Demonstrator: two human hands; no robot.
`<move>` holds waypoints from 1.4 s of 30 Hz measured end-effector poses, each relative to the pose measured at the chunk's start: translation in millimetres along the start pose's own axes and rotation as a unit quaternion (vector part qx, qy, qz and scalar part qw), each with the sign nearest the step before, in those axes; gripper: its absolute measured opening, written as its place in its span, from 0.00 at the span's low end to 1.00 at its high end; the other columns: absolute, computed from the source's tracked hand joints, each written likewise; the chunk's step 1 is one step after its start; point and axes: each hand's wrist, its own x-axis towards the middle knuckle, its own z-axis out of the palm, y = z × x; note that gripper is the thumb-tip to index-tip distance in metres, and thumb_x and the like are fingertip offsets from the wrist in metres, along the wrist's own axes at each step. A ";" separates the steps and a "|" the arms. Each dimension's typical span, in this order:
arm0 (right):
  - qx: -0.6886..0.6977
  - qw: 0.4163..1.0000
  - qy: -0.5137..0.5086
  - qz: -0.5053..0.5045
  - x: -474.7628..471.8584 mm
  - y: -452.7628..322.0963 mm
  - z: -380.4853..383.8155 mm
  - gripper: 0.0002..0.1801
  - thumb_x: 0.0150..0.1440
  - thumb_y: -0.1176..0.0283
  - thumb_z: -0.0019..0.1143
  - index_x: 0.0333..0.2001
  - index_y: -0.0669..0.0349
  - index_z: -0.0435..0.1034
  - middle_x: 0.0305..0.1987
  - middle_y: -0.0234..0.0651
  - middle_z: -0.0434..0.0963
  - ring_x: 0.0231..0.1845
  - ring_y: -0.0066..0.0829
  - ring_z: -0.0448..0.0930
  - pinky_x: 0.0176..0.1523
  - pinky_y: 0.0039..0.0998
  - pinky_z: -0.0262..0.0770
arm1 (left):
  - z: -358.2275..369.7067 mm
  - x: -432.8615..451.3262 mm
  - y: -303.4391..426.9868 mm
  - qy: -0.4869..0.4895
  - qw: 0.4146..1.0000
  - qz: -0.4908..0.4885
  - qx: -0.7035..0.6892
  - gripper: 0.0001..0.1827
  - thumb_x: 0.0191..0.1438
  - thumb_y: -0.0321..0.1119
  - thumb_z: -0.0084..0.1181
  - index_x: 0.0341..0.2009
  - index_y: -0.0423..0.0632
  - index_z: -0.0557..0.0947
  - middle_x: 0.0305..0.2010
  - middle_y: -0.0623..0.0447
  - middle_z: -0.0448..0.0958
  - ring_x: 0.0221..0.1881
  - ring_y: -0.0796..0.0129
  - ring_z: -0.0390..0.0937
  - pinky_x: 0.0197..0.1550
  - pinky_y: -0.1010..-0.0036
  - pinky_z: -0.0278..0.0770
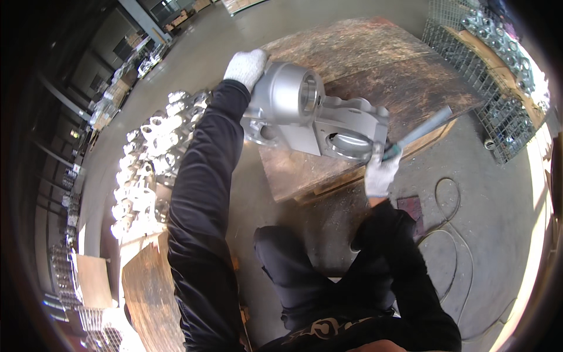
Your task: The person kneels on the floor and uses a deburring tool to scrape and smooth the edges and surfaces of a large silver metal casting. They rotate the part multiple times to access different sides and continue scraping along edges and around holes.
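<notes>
A large grey metal casting (pixel 288 99) lies on the wooden tabletop (pixel 299 178). It has a round hollow body at the left and a block-like part at the right with an oval opening (pixel 349 143). My left hand (pixel 247 66), in a white knit glove, grips the far left side of the round body; its fingertips are hidden. Close beside the oval opening, my gloved right hand (pixel 382 174) holds a hand tool (pixel 424 128) with a teal handle and a long grey shaft, probably a file. The tool's shaft is blurred and points up to the right, away from the casting.
Shiny metal castings (pixel 147 163) are heaped at the left, near a wooden board (pixel 154 295). At the right stands a wire mesh crate (pixel 497 119) with metal parts. A hose or cable (pixel 455 246) loops over the floor beside a dark red flat piece (pixel 410 211).
</notes>
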 end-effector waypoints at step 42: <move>-0.141 0.937 -0.304 -0.099 -117.6 -76.4 -128.2 0.31 0.63 0.81 0.53 0.71 0.54 0.67 0.40 0.56 0.77 0.38 0.57 0.81 0.41 0.41 0.78 | 111.5 -397.4 42.2 0.340 0.389 -0.481 -0.708 0.27 0.73 0.48 0.48 0.61 0.37 0.78 0.58 0.48 0.78 0.60 0.60 0.75 0.65 0.65 0.73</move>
